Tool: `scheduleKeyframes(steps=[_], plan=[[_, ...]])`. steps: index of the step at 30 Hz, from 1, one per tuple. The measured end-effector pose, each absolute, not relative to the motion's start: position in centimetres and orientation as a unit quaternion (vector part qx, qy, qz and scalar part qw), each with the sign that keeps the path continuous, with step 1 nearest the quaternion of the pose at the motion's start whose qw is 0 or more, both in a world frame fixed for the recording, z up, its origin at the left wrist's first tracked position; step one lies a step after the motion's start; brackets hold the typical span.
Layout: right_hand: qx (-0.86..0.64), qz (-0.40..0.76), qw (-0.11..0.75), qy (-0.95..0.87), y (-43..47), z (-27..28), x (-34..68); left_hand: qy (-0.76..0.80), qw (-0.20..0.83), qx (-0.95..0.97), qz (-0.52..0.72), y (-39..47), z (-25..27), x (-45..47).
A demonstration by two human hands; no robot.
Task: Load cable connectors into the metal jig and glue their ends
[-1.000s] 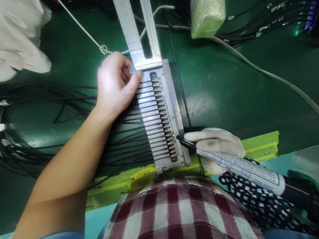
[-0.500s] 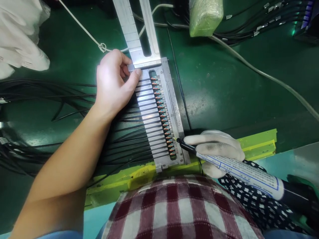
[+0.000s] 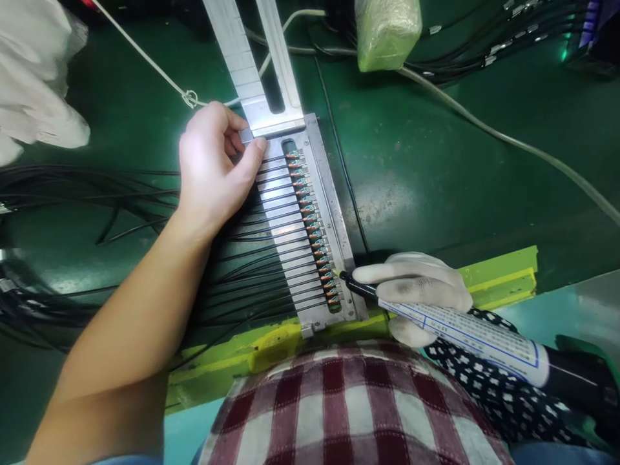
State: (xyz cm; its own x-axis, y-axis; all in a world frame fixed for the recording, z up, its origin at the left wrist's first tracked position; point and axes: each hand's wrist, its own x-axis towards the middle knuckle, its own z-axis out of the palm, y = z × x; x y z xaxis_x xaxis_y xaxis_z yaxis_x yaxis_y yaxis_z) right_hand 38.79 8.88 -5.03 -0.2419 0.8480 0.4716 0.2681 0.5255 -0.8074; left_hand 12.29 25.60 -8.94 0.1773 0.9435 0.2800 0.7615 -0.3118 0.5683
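My bare left hand (image 3: 208, 171) is closed at the far left edge of a metal fixture (image 3: 285, 258), thumb on top and fingers curled at a small metal tab (image 3: 246, 136). Black cables (image 3: 281, 211) lie side by side across the fixture, each ending at a small connector board (image 3: 317, 242) with orange and teal wires, in a long slot. My right hand (image 3: 421, 287), in a white glove, grips a white marker pen (image 3: 465, 336) with a black front and printed text. Its yellowish tip is at the right side of the row, near the lower boards.
A hinged metal lid (image 3: 247, 71) with a slot stands open at the far end. A wrapped green block (image 3: 389, 39) sits beyond, with a pale cord (image 3: 498, 135) running right. White cloth (image 3: 43, 77) lies at left. Yellow-green edging (image 3: 504, 274) borders the green table.
The view has shifted slightly, so the fixture appears a little further left. My left hand keeps its hold, and the pen tip stays by the lower boards.
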Motion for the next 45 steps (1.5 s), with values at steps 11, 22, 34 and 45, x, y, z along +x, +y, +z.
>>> scheduleKeyframes(steps=[11, 22, 34, 45], plan=[[-0.377, 0.316, 0.478, -0.728, 9.0, -4.8, 38.9, 0.569, 0.157, 0.750, 0.300, 25.6, -8.8, 12.3], [-0.375, 0.316, 0.491, -0.720, 8.8, -5.1, 39.1, 0.564, 0.162, 0.752, 0.300, 25.6, -8.8, 12.2], [-0.398, 0.324, 0.485, -0.709, 8.8, -4.6, 38.8, 0.554, 0.146, 0.766, 0.291, 25.7, -9.1, 12.0], [-0.386, 0.303, 0.460, -0.740, 7.9, -4.2, 39.3, 0.541, 0.146, 0.769, 0.307, 25.9, -9.5, 11.8]])
